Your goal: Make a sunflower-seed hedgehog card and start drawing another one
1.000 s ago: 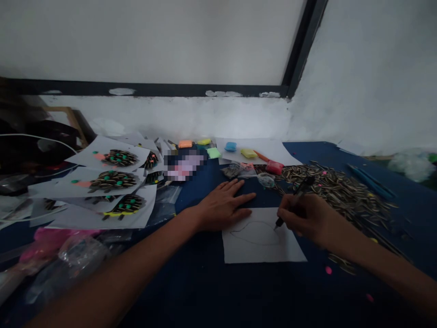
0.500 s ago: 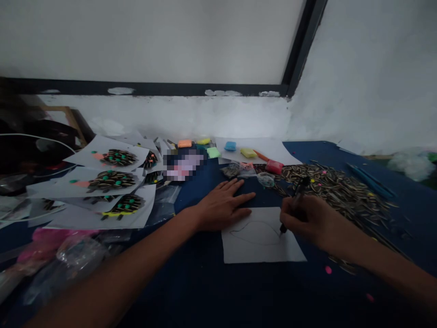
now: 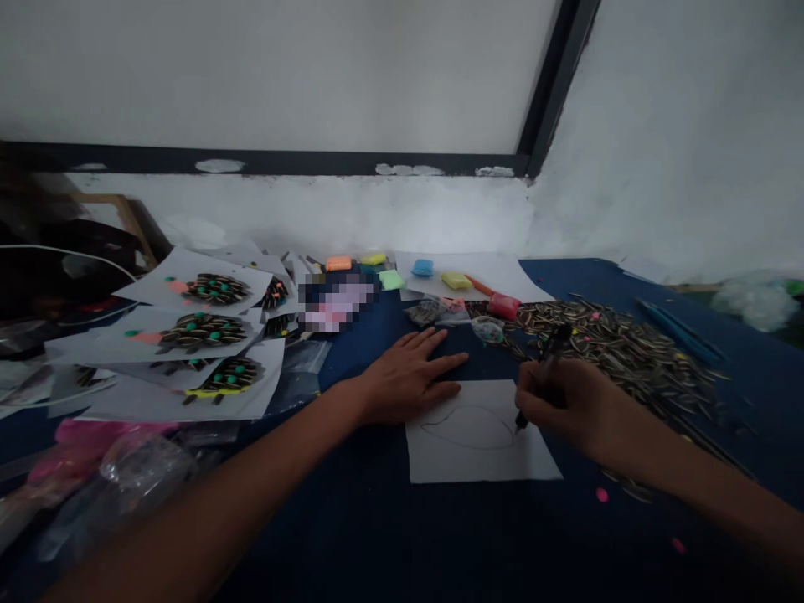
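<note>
A black pen (image 3: 555,342) is gripped in my right hand (image 3: 562,398), its tip down at the right end of a drawn outline. That outline, a pointed oval, lies on a white sheet of paper (image 3: 477,465) on the dark blue tabletop (image 3: 370,536). My left hand (image 3: 408,377) rests flat with fingers spread, partly over the sheet's upper left corner. To the right of my right hand spreads a heap of striped sunflower seeds (image 3: 641,360).
At the left, white sheets (image 3: 264,402) carry seed-covered shapes with green dots. Plastic bags (image 3: 147,469) lie in front of them. Blue (image 3: 423,267), yellow (image 3: 456,280) and red clay packs (image 3: 504,306) sit toward the wall. A blue tool (image 3: 682,331) lies beyond the seeds.
The view has shifted very slightly. Both hands, the pen and the paper keep almost the same places, and the drawn outline looks the same.
</note>
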The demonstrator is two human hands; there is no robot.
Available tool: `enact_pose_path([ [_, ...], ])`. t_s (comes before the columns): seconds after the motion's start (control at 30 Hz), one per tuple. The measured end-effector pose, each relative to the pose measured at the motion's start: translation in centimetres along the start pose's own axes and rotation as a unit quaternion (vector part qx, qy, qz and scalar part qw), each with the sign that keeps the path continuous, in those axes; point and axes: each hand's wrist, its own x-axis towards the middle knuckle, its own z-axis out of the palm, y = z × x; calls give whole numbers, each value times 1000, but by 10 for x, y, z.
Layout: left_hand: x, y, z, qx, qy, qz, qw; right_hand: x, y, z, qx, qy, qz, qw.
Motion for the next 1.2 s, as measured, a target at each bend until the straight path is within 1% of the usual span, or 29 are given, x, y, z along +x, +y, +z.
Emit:
enact_pose_path([
  [0.13, 0, 0, 1, 1, 5, 2, 1000, 0, 0, 1, 5, -7, -3, 1000],
  [0.23, 1, -1, 1, 3, 4, -3, 1000, -1, -1, 2, 4, 2, -13, 1000],
  [0.4, 0, 0, -1, -2, -1, -9, 1000, -2, -2, -2, 27, -1, 2, 1000],
  [0.57, 1, -1, -1, 0, 20, -11, 1000, -4, -3, -2, 74, 23, -35, 996],
  [0.6, 1, -1, -1, 1, 23, -12, 1000, -4, -3, -1, 85, 25, -36, 995],
  [0.7, 1, -2, 1, 2, 25, -7, 1000, -4, -4, 7, 117, 27, -13, 993],
  [0.77, 1, -3, 2, 2, 26, -3, 1000, -3, -4, 12, 136, 45, -9, 990],
  [0.87, 1, -2, 2, 3, 26, 0, 1000, -2, -4, 21, 143, 75, -36, 986],
  [1.03, 1, -1, 1, 4, 22, -3, 1000, -1, 2, 35, 129, 55, -65, 988],
  [1.2, 1, 1, 0, 5, 20, -7, 1000, 0, -1, 44, 98, 64, -100, 988],
])
